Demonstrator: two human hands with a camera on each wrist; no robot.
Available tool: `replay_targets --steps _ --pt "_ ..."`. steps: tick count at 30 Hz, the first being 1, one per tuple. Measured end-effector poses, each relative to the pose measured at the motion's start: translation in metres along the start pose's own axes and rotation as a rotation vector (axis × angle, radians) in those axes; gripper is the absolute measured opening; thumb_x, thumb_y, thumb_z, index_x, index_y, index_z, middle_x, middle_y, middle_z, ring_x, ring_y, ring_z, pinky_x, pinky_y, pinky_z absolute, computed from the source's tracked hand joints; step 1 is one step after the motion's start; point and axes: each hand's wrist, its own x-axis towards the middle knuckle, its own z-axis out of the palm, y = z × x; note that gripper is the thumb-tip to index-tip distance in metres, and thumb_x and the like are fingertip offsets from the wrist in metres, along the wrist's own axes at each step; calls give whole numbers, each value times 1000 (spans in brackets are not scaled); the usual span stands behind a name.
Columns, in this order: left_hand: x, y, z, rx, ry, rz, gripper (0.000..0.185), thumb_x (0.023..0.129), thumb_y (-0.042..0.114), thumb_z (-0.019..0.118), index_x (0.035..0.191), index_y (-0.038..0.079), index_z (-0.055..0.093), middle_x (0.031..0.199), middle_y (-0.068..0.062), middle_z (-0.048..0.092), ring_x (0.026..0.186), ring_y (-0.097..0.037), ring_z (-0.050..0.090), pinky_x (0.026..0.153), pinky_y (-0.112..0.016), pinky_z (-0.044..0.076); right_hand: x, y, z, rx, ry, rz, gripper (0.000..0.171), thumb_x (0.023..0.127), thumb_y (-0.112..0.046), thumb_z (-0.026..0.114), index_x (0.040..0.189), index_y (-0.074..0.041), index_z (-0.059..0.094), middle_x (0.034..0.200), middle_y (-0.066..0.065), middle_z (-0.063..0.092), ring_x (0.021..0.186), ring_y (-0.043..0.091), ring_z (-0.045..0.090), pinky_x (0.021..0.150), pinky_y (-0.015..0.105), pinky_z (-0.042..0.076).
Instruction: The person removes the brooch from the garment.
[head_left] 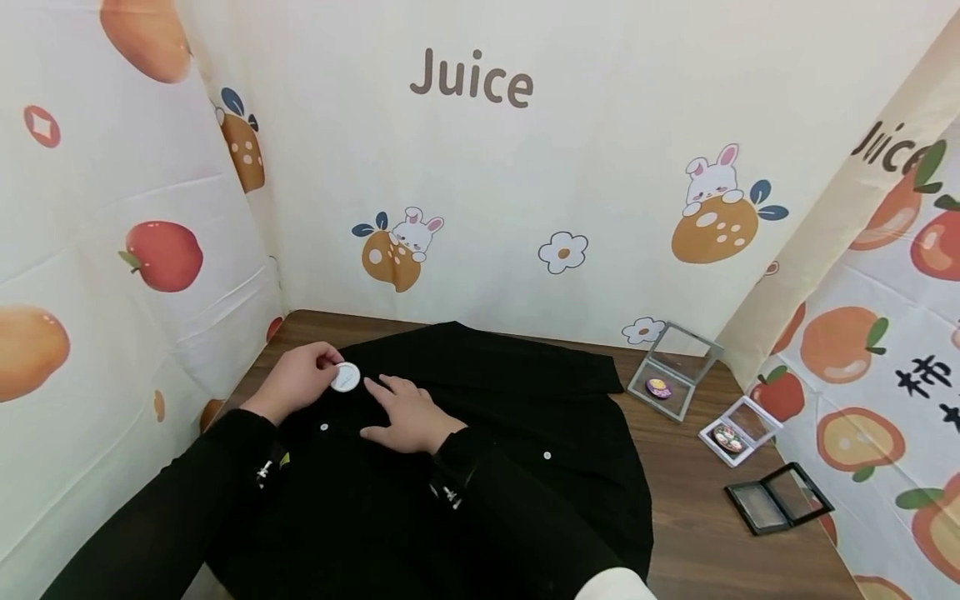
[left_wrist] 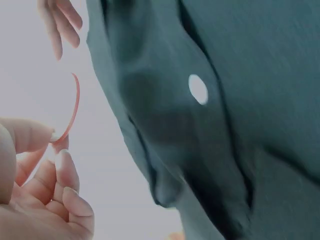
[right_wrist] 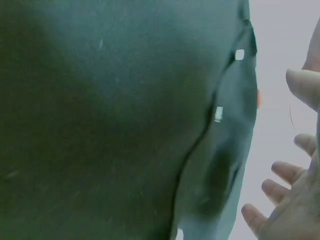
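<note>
My left hand [head_left: 300, 379] pinches a round white badge [head_left: 347, 377] between thumb and fingers, just over a black shirt [head_left: 517, 367]. In the left wrist view the badge appears edge-on as a thin reddish curve [left_wrist: 76, 107], its face hidden. Close to the badge's right side is my right hand [head_left: 408, 417], fingers spread and holding nothing. The right wrist view also shows that hand [right_wrist: 295, 200] with its fingers apart. A white button [head_left: 324, 427] lies below the left hand, and another button [head_left: 547, 456] is farther right on the shirt.
On the wooden table [head_left: 697, 500] to the right stand a grey clear-lidded case [head_left: 654, 406] with a purple badge [head_left: 658, 388], a white case [head_left: 715, 452] with a patterned badge [head_left: 727, 437], and a black case [head_left: 759, 505], all opened. Fruit-printed cloth [head_left: 480, 167] hangs around the table.
</note>
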Motion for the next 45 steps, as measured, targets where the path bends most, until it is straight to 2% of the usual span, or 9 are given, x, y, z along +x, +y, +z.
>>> replay_targets --steps 3,6,10,17,23,30,35,40,45 --pt "-3 15 7 -54 18 16 15 103 15 60 110 4 68 96 -8 67 85 -24 60 77 -40 46 -19 9 -10 134 72 -25 76 103 -53 57 165 -21 27 167 1 29 151 17 28 120 41 30" --pt "-10 32 19 -133 46 31 13 102 16 63 109 7 68 96 -6 68 85 -22 61 76 -39 48 -40 17 -18 297 148 -41 69 104 -45 60 161 -14 36 158 3 44 142 15 43 114 36 39" --pt "-24 59 38 -271 82 76 8 100 15 67 104 9 70 92 -3 68 82 -21 61 73 -37 50 -69 25 -23 493 252 -81 57 104 -38 63 153 -14 47 137 2 61 117 9 60 97 28 51" --pt "-46 108 60 -485 132 122 3 97 13 72 99 11 71 83 -1 68 73 -21 58 64 -31 49 -116 32 -32 699 464 -146 41 102 -27 69 140 -15 61 109 3 72 92 10 66 79 32 56" --pt "-62 141 78 -606 118 112 3 95 12 75 96 11 72 81 -2 67 71 -20 58 63 -28 48 -148 38 -35 754 562 -129 31 99 -22 73 128 -16 68 99 -5 69 84 14 64 72 31 56" --pt "-80 162 98 -674 70 112 4 94 12 76 94 13 72 82 -1 66 70 -18 57 62 -27 48 -174 45 -30 775 588 -79 22 97 -23 75 119 -19 72 96 -4 68 79 13 61 70 32 56" --pt "-93 164 106 -710 70 133 6 93 10 77 93 13 72 83 -1 66 73 -17 59 65 -29 50 -182 38 -26 780 601 -97 19 97 -21 76 116 -19 74 99 0 72 78 12 62 68 29 56" --pt "-98 165 110 -715 87 137 6 94 11 76 93 13 71 84 0 66 74 -17 60 66 -29 51 -184 35 -26 765 634 -123 19 96 -20 77 115 -18 75 103 -3 73 77 12 62 66 32 56" --pt "-101 166 108 -721 113 129 6 93 10 76 92 14 72 83 0 66 73 -17 60 66 -29 51 -184 34 -28 770 618 -147 19 98 -19 74 117 -18 75 105 -4 73 77 12 62 66 33 57"
